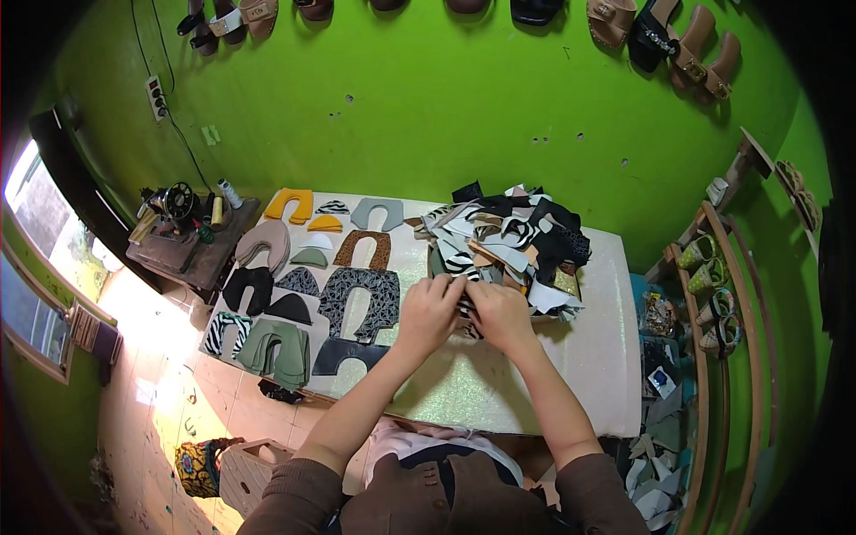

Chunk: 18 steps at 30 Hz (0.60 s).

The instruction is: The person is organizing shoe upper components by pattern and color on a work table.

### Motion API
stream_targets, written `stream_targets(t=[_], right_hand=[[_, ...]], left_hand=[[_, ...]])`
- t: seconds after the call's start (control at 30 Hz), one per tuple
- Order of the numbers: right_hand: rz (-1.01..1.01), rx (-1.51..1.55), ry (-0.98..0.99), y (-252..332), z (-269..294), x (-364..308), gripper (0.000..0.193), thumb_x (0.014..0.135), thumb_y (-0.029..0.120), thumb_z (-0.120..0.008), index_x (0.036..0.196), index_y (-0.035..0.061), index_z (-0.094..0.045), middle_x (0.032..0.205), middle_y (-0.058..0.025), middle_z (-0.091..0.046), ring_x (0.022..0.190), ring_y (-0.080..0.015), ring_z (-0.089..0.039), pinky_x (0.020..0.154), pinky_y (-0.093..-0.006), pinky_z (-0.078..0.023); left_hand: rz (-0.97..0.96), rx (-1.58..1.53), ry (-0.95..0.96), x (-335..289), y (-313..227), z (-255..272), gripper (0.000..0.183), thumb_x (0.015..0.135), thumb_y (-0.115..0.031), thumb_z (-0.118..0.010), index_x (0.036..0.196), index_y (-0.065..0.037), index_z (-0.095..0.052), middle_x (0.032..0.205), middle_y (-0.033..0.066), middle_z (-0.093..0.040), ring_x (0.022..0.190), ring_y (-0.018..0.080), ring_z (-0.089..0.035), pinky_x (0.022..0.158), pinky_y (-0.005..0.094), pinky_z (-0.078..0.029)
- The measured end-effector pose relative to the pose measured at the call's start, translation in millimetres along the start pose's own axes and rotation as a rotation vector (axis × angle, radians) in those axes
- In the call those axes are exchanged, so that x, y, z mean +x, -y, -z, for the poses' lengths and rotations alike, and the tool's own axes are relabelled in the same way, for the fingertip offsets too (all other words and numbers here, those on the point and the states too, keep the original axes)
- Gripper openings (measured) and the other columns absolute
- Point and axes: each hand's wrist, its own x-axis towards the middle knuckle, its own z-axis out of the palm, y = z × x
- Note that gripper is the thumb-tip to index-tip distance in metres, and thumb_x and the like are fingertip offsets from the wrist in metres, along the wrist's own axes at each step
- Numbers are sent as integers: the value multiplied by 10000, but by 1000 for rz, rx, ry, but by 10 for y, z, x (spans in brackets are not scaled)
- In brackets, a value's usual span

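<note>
My left hand and my right hand meet at the near edge of a heap of scraps on the table. The fingers of both are closed, thumbs close together, on a zebra-print scrap that shows partly between them; the rest of it is hidden by my hands. The heap mixes black, white, tan and striped offcuts. To the left lie cut U-shaped pieces in groups: a black-and-grey patterned stack, a leopard-print piece, green pieces and a dark grey piece.
The pale table stands against a green wall. A sewing machine sits on a small stand at the left. A wooden rack with sandals rises at the right. A wooden stool is at lower left, and scraps fill the lower right.
</note>
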Motion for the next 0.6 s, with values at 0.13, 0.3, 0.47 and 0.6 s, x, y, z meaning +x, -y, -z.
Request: stream_targets(t=[0.13, 0.3, 0.47, 0.6], right_hand=[[-70, 98, -10, 46, 86, 89, 448, 618, 131, -711, 1033, 92, -546, 826, -72, -607, 757, -242, -606, 643, -347, -478], [-315, 319, 82, 165, -27, 186, 430, 642, 151, -728, 1027, 84, -550, 950, -74, -625, 812, -236, -623, 677, -328, -489], [-684, 1693, 240, 132, -302, 169, 431, 770, 56, -671, 1151, 2, -475, 1012, -56, -611, 864, -94, -595, 754, -240, -498], [-738, 2082, 271, 451, -561, 250, 400, 811, 77, -607, 1176, -17, -471, 1047, -106, -600, 920, -184, -602, 823, -300, -496]], left_hand=[[150, -163, -90, -85, 171, 103, 552, 604, -132, -692, 1120, -58, -513, 1012, 111, -522, 874, 267, -542, 714, 353, -454], [385, -376, -199, -166, 335, 177, 702, 634, -98, -684, 1248, -40, -350, 1069, 176, -519, 903, 350, -565, 785, 367, -466], [746, -860, -129, -247, 684, 247, 625, 683, -63, -683, 1214, -23, -356, 941, 128, -610, 838, 157, -594, 753, 268, -458], [715, -956, -104, -345, 1017, 325, 650, 681, -63, -707, 1218, -22, -342, 920, 111, -613, 829, 152, -592, 750, 257, -456]])
